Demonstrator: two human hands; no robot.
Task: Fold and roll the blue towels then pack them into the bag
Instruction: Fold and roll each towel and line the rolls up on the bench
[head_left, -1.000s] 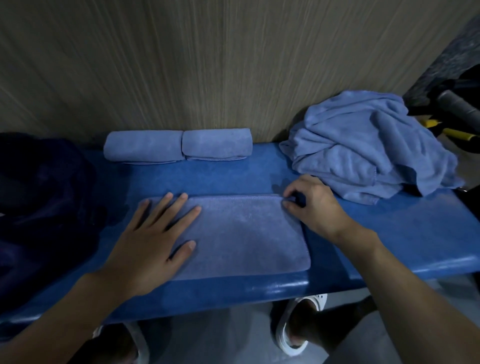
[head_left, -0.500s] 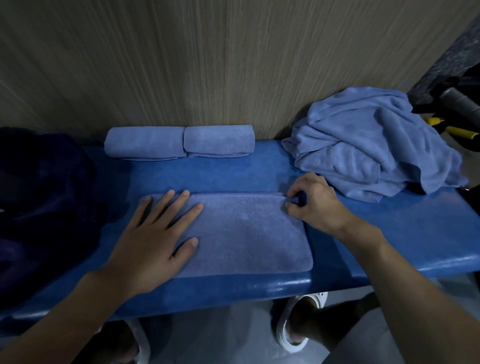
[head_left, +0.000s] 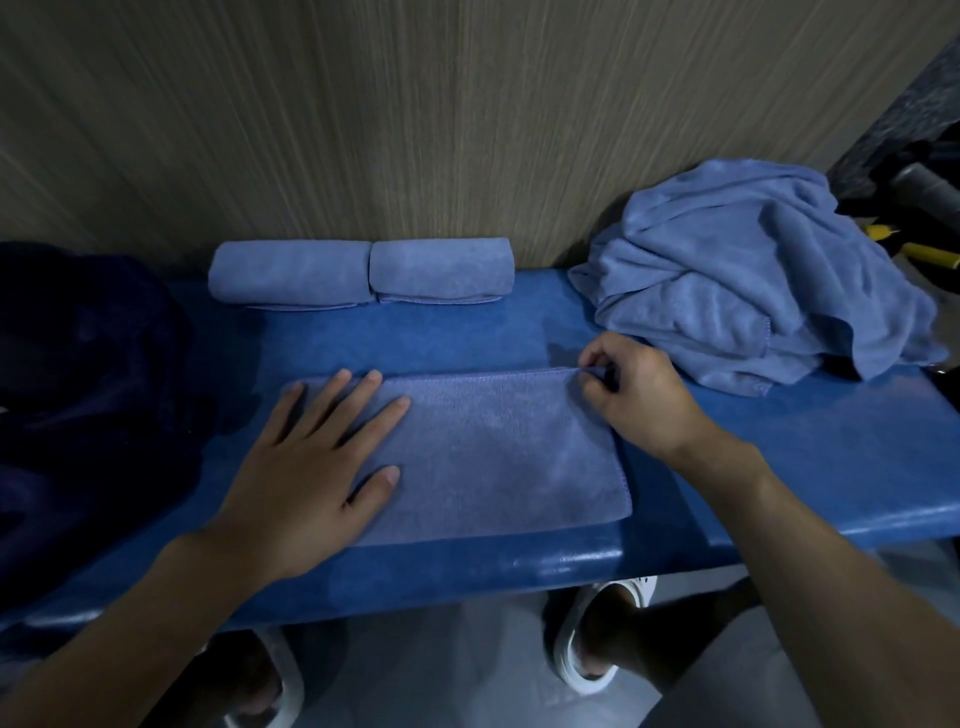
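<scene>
While the left grip (head_left: 311, 467) presses flat, fingers spread, on the towel (head_left: 493, 452), the right grip (head_left: 628, 395) pinches its upper-right corner; the long axis runs left-right along the bench (head_left: 415, 332).

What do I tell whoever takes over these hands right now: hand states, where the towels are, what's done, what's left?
Left hand: fingers straight, pressing flat on the left part of the folded towel.
Right hand: pinches that towel's far right corner.
Folded towel: flat on the bench, near edge, not yet rolled.
Rolls: two, end to end by the wall.
Pile: crumpled towels at the bench's right end.
Bag: the dark shape at the left, probably; its inside is not visible.
Done: two towels rolled, one folded.
Left: roll this one, fold and roll the pile, pack all into the bag.
</scene>
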